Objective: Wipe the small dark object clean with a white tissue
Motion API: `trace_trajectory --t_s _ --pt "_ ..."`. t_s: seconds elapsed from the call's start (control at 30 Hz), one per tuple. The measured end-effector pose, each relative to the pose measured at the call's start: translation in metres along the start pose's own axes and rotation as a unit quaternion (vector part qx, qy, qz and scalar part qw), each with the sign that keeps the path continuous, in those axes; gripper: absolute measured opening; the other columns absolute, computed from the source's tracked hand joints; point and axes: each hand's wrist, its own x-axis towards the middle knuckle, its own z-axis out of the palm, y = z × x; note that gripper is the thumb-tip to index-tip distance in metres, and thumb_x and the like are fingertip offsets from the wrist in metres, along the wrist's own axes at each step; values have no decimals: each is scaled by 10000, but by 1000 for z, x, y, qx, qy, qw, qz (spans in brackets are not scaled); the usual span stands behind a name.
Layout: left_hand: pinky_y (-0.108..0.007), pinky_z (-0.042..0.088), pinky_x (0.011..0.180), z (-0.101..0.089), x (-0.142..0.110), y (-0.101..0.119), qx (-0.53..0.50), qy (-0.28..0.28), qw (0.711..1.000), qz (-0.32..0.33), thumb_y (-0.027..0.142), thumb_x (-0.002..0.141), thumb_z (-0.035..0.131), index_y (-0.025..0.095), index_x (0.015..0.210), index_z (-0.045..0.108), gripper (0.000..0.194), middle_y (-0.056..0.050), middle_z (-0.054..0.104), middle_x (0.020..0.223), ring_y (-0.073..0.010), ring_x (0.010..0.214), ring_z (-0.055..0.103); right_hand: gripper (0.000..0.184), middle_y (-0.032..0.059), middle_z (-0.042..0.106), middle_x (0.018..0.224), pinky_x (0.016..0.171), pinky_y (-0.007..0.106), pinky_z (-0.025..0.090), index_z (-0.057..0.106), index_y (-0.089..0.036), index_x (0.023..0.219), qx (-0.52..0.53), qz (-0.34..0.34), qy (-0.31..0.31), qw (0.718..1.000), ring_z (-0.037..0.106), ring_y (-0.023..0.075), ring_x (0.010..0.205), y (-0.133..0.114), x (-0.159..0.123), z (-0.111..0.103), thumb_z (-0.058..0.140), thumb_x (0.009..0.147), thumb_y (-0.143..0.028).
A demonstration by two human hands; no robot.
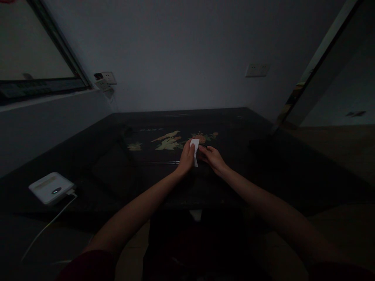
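Note:
Over the dark table, my left hand [186, 157] is closed on a white tissue [196, 143], with the thumb laid across it. The tissue looks folded into a narrow strip, and its lower end hangs below the thumb. Just right of it is my right hand [213, 157], its fingers curled and the thumb pointing towards the tissue. Something dark seems to sit at the right fingertips, but the dim light hides what it is. Whether the right fingers touch the tissue cannot be made out.
The black table [117, 175] has a painted bird and flowers [166, 140] on its top. A white power bank or small box [52, 188] with a white cable [48, 224] lies at the left. Wall sockets [258, 70] are behind, and a window [35, 47] is upper left.

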Motion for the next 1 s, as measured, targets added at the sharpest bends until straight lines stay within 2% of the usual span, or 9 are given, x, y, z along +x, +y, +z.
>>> trace_trajectory --t_s 0.13,0.27,0.37,0.47,0.57,0.63,0.83,0.93,1.0 --pt "-408 283 1122 -2 -5 5 115 -16 990 77 440 941 396 168 1298 490 459 -147 502 1365 -241 1292 444 373 -32 649 727 602 223 527 576 -185 786 -14 -5 -5 1000 633 105 637 2 0 -1 835 585 -363" --pt "-392 274 1127 -3 -4 8 124 -19 988 90 410 936 419 156 1290 506 444 -145 512 1356 -235 1293 442 382 -34 657 731 627 231 530 580 -188 798 -20 -11 -15 1000 644 112 651 3 -1 -1 832 583 -379" --pt "-370 312 1105 -2 -2 8 57 -1 998 41 369 931 448 166 1245 543 386 -124 549 1325 -231 1262 480 353 -23 667 750 636 230 543 587 -188 779 -8 -11 -19 1000 648 115 675 2 -2 0 831 594 -362" --pt "-346 409 1022 0 1 7 -59 20 997 -48 367 937 441 176 1174 587 338 -100 627 1211 -218 1139 577 318 -7 676 789 654 233 562 604 -184 776 1 -9 -25 1000 649 116 708 0 -2 0 828 616 -345" --pt "-319 478 915 3 4 8 -192 50 968 -152 372 943 430 173 1104 617 317 -72 690 1039 -191 974 649 310 -4 678 818 697 248 580 608 -181 762 7 -4 -30 1000 651 118 734 0 -1 -1 827 622 -348" --pt "-298 495 868 4 5 9 -257 64 943 -200 358 946 427 158 1058 632 307 -56 708 931 -175 894 666 315 -5 676 822 719 256 584 600 -177 740 15 -3 -33 999 651 118 743 -1 -1 -1 828 620 -358" --pt "-279 508 787 1 11 3 -335 44 905 -259 387 905 504 132 886 655 296 -38 701 744 -157 706 661 302 -2 671 798 762 287 589 600 -174 713 40 -3 -52 998 645 124 771 -3 -4 1 812 640 -377" --pt "-270 511 761 0 13 -3 -350 17 897 -270 405 888 535 132 816 641 302 -32 687 702 -139 639 642 300 -5 665 796 757 290 593 592 -173 698 40 -1 -51 998 643 123 768 -3 -5 2 817 635 -361" --pt "-261 510 748 0 13 -4 -347 20 898 -269 407 890 531 135 816 639 303 -26 684 701 -128 620 634 293 -8 663 800 742 278 594 588 -173 699 33 -1 -46 998 644 119 763 -3 -4 1 819 635 -342"
